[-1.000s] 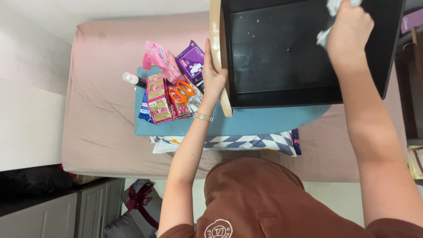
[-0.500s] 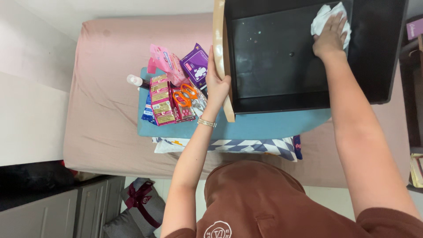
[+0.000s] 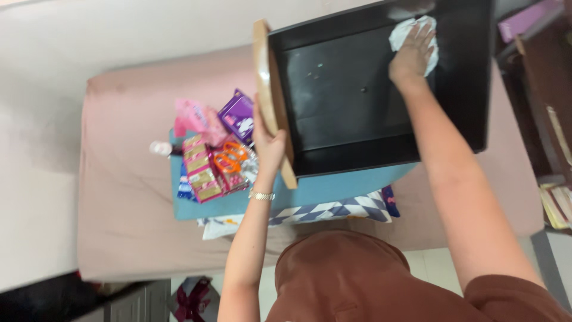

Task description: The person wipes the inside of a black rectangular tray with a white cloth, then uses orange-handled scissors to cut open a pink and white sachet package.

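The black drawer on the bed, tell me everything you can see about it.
The black drawer is a shallow, open, rectangular box with a dark, smooth inside bearing a few pale specks, and a light wooden front panel on one end. It lies on a blue cloth over the pink bed. The left hand grips the wooden panel; the right hand presses a white crumpled cloth against the drawer's bottom near a far corner.

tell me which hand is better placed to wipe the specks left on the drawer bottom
Right, probably. The right hand already presses the white cloth on the black drawer floor, near the specks. The left hand grips the drawer's wooden front, steadying it.
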